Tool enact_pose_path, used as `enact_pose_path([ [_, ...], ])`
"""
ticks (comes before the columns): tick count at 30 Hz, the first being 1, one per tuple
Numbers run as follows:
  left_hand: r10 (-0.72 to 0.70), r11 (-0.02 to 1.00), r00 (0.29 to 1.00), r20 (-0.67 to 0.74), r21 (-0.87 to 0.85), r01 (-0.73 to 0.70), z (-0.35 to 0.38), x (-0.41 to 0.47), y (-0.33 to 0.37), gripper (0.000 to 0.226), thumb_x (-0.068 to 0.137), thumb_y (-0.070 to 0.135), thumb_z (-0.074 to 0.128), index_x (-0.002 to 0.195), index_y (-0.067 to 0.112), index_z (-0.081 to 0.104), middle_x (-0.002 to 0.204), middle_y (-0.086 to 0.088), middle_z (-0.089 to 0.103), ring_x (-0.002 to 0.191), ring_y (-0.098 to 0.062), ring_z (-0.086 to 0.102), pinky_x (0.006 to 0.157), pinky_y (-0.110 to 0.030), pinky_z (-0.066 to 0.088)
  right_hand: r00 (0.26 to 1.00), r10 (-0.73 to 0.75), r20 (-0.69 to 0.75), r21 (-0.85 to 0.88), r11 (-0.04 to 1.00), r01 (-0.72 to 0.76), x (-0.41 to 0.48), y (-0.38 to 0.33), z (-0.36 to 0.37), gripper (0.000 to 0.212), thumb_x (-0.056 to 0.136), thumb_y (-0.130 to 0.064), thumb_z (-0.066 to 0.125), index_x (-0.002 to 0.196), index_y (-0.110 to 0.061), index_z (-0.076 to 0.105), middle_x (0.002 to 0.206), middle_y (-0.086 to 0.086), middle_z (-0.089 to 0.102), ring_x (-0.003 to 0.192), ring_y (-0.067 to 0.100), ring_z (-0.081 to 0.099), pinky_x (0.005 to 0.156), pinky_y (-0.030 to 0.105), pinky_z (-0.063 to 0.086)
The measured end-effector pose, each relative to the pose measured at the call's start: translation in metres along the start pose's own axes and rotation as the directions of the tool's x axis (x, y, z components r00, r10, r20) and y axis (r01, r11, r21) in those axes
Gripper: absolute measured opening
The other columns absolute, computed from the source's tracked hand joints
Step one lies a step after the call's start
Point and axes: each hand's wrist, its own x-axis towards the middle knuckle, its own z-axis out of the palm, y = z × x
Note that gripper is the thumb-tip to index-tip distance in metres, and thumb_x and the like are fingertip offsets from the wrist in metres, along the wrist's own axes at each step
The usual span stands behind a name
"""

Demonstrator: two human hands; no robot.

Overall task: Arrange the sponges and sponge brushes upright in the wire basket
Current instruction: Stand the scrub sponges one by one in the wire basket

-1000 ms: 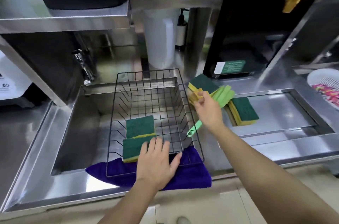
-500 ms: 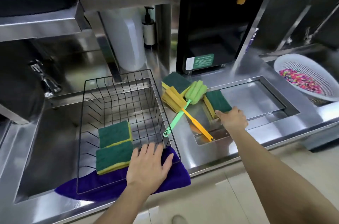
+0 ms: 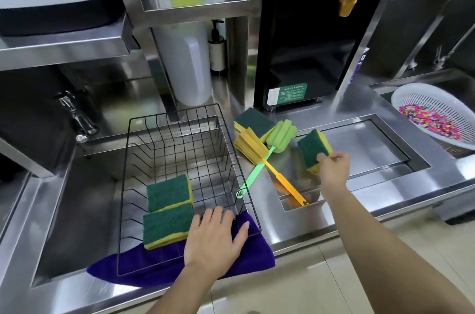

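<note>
Right hand [image 3: 334, 169] fingers grasping sponge [image 3: 313, 148]; left hand [image 3: 216, 236] flat, released, on wire basket [image 3: 180, 118]. Next: carry over, stand upright.

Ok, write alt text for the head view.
The right hand lifts a green-and-yellow sponge off the steel counter while the left hand steadies a black wire basket holding two sponges. Two sponge brushes and another sponge lie beside it.

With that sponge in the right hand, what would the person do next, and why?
Probably carry the sponge pinched in the right hand leftward over the wire basket and stand it beside the two sponges already inside; the left hand rests flat on the front rim, apparently steadying the basket.
</note>
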Motion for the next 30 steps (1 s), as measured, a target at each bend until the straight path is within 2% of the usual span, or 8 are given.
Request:
enact_pose_path([
  [3,0.002,0.999,1.0,-0.027,-0.038,-0.003,-0.005,-0.002,-0.001,0.061,0.088,0.057,0.01,0.101,0.019,0.056,0.101,0.001,0.059,0.093,-0.02,0.052,0.083,-0.036,0.042,0.997,0.035,-0.065,0.223,0.975,-0.019,-0.001,-0.012,-0.003,0.026,0.077,-0.012,0.058,0.075,-0.03,0.039,0.088,0.0,0.053,0.074,0.02,0.054,0.07,0.035,0.046],
  [7,-0.039,0.998,0.997,-0.06,-0.042,0.037,-0.01,-0.008,-0.011,0.054,0.089,0.052,0.026,0.094,0.012,0.063,0.093,-0.004,0.065,0.086,-0.024,0.058,0.075,-0.039,0.049,0.998,-0.012,-0.058,0.32,0.947,0.03,-0.006,-0.027,0.0,0.027,0.079,-0.009,0.055,0.074,-0.03,0.039,0.08,-0.007,0.051,0.066,0.009,0.052,0.063,0.026,0.043],
  [11,-0.123,0.991,0.988,-0.089,-0.057,0.118,-0.013,-0.014,-0.027,0.056,0.088,0.053,0.026,0.097,0.011,0.062,0.096,-0.006,0.064,0.091,-0.027,0.057,0.08,-0.041,0.048,0.994,-0.108,0.019,0.271,0.958,0.099,-0.02,-0.042,0.018,0.027,0.079,-0.009,0.056,0.075,-0.03,0.039,0.081,-0.003,0.053,0.064,0.01,0.052,0.055,0.022,0.042],
  [17,-0.222,0.973,0.968,-0.115,-0.098,0.211,-0.017,-0.027,-0.055,0.056,0.086,0.052,0.03,0.096,0.008,0.063,0.096,-0.009,0.065,0.089,-0.029,0.058,0.078,-0.043,0.049,0.964,-0.251,0.093,0.282,0.935,0.216,-0.049,-0.062,0.059,0.026,0.077,-0.01,0.053,0.075,-0.031,0.038,0.081,-0.002,0.047,0.069,0.02,0.048,0.066,0.036,0.041],
  [21,-0.288,0.952,0.948,-0.132,-0.144,0.269,-0.02,-0.033,-0.07,0.054,0.085,0.051,0.031,0.095,0.009,0.063,0.094,-0.008,0.065,0.088,-0.028,0.059,0.077,-0.042,0.049,0.935,-0.279,0.22,0.299,0.931,0.208,-0.07,-0.069,0.091,0.023,0.076,-0.01,0.054,0.077,-0.029,0.041,0.082,-0.001,0.047,0.067,0.02,0.053,0.05,0.028,0.043],
  [24,-0.324,0.937,0.934,-0.148,-0.191,0.294,-0.019,-0.035,-0.075,0.057,0.086,0.053,0.028,0.099,0.01,0.062,0.098,-0.006,0.064,0.093,-0.026,0.057,0.083,-0.041,0.047,0.905,-0.279,0.322,0.269,0.943,0.195,-0.087,-0.068,0.116,0.023,0.079,-0.008,0.054,0.078,-0.027,0.042,0.086,0.01,0.049,0.07,0.028,0.052,0.047,0.026,0.036],
  [27,-0.336,0.932,0.936,-0.106,-0.18,0.314,-0.016,-0.035,-0.078,0.061,0.087,0.058,0.019,0.112,0.015,0.055,0.112,-0.002,0.058,0.107,-0.021,0.049,0.095,-0.036,0.036,0.831,-0.27,0.485,0.228,0.957,0.178,-0.106,-0.059,0.139,0.024,0.08,-0.003,0.054,0.077,-0.024,0.043,0.069,0.002,0.048,0.049,0.017,0.051,0.039,0.022,0.038],
  [30,-0.356,0.925,0.93,-0.089,-0.177,0.337,-0.015,-0.034,-0.079,0.063,0.087,0.059,0.013,0.114,0.017,0.051,0.117,0.0,0.055,0.11,-0.019,0.045,0.097,-0.035,0.032,0.749,-0.231,0.622,0.137,0.973,0.186,-0.121,-0.048,0.16,0.023,0.08,-0.004,0.055,0.076,-0.024,0.045,0.071,0.0,0.047,0.057,0.018,0.046,0.041,0.024,0.039],
])
